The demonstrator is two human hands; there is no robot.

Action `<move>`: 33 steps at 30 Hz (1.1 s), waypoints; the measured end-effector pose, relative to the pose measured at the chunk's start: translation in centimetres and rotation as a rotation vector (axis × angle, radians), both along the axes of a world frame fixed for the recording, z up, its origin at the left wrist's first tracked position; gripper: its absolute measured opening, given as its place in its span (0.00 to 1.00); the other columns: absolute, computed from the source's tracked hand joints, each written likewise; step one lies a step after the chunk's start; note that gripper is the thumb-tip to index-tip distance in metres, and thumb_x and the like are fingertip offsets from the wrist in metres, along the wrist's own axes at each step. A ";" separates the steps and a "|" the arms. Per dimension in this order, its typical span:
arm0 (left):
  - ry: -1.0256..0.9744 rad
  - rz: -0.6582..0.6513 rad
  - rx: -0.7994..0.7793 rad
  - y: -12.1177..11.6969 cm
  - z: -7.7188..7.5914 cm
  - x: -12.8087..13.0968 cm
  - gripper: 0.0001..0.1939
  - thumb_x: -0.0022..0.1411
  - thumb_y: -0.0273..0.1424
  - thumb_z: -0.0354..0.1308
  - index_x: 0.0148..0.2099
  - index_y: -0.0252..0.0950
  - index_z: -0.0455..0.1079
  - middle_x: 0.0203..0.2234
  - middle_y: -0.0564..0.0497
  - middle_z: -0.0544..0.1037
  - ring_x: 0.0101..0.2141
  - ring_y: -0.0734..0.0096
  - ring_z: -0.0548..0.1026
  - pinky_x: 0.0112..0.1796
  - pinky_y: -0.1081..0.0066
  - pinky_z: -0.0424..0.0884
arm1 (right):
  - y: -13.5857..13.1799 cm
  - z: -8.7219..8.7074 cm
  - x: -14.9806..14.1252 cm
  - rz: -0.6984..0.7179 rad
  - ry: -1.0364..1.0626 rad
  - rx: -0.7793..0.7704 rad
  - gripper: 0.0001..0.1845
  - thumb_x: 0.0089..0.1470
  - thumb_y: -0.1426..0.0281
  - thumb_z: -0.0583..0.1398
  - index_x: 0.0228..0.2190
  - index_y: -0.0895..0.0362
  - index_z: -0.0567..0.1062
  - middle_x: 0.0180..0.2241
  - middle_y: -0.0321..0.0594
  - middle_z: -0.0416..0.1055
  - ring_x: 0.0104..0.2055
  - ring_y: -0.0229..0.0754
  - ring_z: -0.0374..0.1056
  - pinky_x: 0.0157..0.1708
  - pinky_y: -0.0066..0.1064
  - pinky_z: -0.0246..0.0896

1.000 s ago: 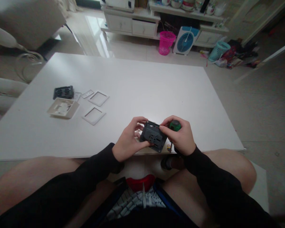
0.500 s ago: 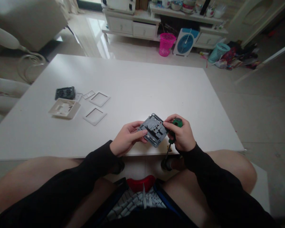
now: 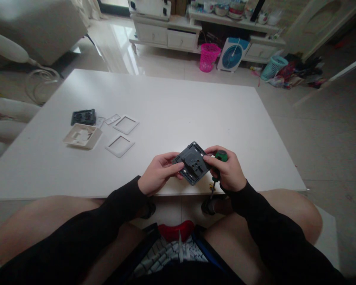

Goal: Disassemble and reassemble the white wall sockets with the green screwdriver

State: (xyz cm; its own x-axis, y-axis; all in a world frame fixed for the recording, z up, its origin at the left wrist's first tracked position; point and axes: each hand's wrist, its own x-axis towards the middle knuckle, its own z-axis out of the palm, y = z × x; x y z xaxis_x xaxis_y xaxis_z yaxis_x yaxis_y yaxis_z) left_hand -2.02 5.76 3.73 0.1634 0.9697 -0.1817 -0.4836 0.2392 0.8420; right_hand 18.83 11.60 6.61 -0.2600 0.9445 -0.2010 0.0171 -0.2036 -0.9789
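two hands share one square grey plate [image 3: 192, 164] above the near edge of the tabletop [image 3: 225, 107], tilted with its moulded face up, probably to keep that face in sight. the left hand [image 3: 158, 172] has its fingers closed on the plate's left corner, thumb on top; the right hand [image 3: 231, 170] pinches the opposite edge lightly while also gripping a green screwdriver [image 3: 221, 155], tip down, likely so both can be held at once. the tool's shaft runs past a yellow thing [image 3: 212, 186] too small to make out. well apart to the left lie two white frames [image 3: 120, 154], a thin white strip [image 3: 112, 119], an open white box [image 3: 95, 139] and a dark grey part [image 3: 83, 117]; none of these blocks the hands, though the screwdriver crowds the right grip.
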 end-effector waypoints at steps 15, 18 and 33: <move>0.019 0.074 0.016 0.3 0.2 -0.5 0.16 0.51 0.33 0.77 0.37 0.31 0.76 0.32 0.49 0.82 0.28 0.75 0.79 0.30 0.75 0.78 | -0.9 0.4 0.3 -0.042 -0.023 0.152 0.15 0.49 0.60 0.73 0.30 0.55 0.78 0.18 0.28 0.66 0.14 0.30 0.56 0.13 0.24 0.47; 0.044 0.077 0.007 0.3 0.0 -0.6 0.16 0.52 0.33 0.77 0.36 0.31 0.75 0.30 0.50 0.82 0.27 0.75 0.79 0.30 0.75 0.78 | -0.9 0.1 0.4 -0.037 -0.020 0.146 0.15 0.49 0.59 0.73 0.31 0.55 0.77 0.17 0.28 0.66 0.14 0.30 0.56 0.13 0.24 0.47; 0.055 0.065 -0.039 0.3 0.4 -0.6 0.18 0.47 0.35 0.79 0.33 0.30 0.76 0.24 0.49 0.82 0.23 0.73 0.79 0.29 0.74 0.79 | -0.9 -0.6 -0.1 -0.097 0.048 0.087 0.16 0.48 0.60 0.74 0.30 0.55 0.77 0.16 0.27 0.66 0.12 0.30 0.57 0.11 0.22 0.47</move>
State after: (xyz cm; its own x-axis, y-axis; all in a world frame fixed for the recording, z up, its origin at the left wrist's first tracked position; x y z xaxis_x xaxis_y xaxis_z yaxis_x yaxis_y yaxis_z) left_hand -2.59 6.02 4.15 0.0892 0.9699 -0.2267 -0.4528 0.2422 0.8581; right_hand 18.77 10.66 6.06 -0.1738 0.9790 -0.1070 -0.0464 -0.1167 -0.9921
